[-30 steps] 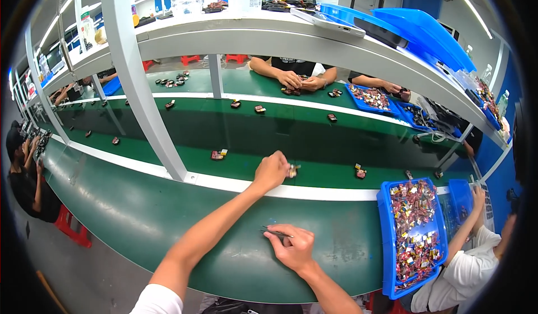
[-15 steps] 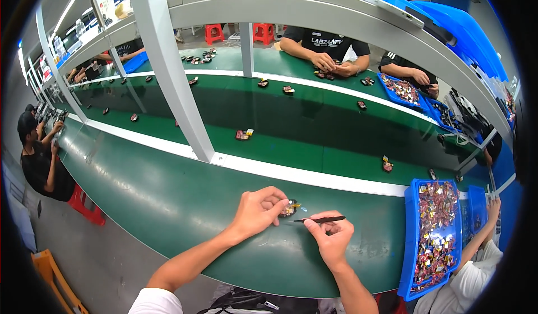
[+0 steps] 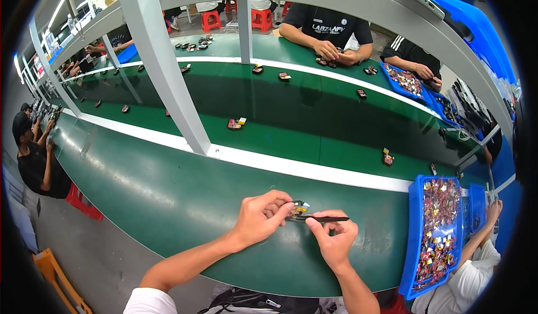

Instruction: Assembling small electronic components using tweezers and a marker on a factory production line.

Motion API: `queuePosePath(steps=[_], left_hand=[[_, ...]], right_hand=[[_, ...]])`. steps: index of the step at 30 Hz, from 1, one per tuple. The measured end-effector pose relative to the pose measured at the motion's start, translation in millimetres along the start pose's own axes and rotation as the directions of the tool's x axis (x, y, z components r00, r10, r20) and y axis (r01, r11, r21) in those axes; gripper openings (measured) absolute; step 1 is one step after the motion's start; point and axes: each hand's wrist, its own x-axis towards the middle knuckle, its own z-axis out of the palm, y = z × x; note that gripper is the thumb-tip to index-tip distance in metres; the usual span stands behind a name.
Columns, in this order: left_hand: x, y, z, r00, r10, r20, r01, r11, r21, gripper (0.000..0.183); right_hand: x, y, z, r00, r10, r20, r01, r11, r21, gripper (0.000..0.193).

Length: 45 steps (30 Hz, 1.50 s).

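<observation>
Between the thumb and fingers of my left hand (image 3: 260, 216) is a small electronic assembly (image 3: 298, 208), with a dark housing and a yellow piece on it. It is tilted just above the green worktable (image 3: 224, 191). My right hand (image 3: 335, 238) closes on slim black tweezers (image 3: 329, 219), held nearly level. Their tips point left and reach the lower edge of the assembly, close to my left fingertips. Whether the tips grip any part of it is too small to tell, and my left fingers cover some of the housing.
On my right stands a blue tray (image 3: 413, 235) heaped with small red and yellow parts. Beyond a white rail (image 3: 314, 174), a green belt (image 3: 280, 140) carries scattered assemblies. A grey post (image 3: 162, 62) rises ahead on the left. Co-workers (image 3: 330, 34) sit across and at both sides.
The tweezers have moved in to the assembly, which is now tilted up in my left fingers. My right hand has shifted only slightly, and the whole view has moved a little.
</observation>
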Motion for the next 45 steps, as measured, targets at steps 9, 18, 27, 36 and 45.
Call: queuePosePath(steps=[9, 18, 27, 36, 45], left_hand=[[-3, -2, 5, 0.999, 0.021, 0.027, -0.02, 0.999, -0.036, 0.013], [-5, 6, 2, 0.999, -0.019, 0.036, 0.021, 0.998, -0.054, 0.011], [-7, -2, 6, 0.985, 0.17, 0.014, -0.171, 0.975, 0.142, 0.011], [-9, -2, 7, 0.951, 0.308, -0.029, -0.295, 0.931, 0.217, 0.011], [5, -2, -8, 0.912, -0.271, 0.308, 0.373, 0.86, -0.349, 0.025]], right_hand=[[2, -6, -3, 0.99, 0.136, 0.043, -0.14, 0.986, 0.091, 0.011], [5, -12, -7, 0.902, 0.4, 0.165, -0.432, 0.831, 0.349, 0.014], [5, -10, -6, 0.893, 0.416, 0.168, -0.449, 0.829, 0.333, 0.015], [4, -11, -4, 0.916, 0.372, 0.152, -0.402, 0.857, 0.321, 0.013], [3, -7, -5, 0.982, 0.164, 0.094, -0.181, 0.958, 0.222, 0.011]])
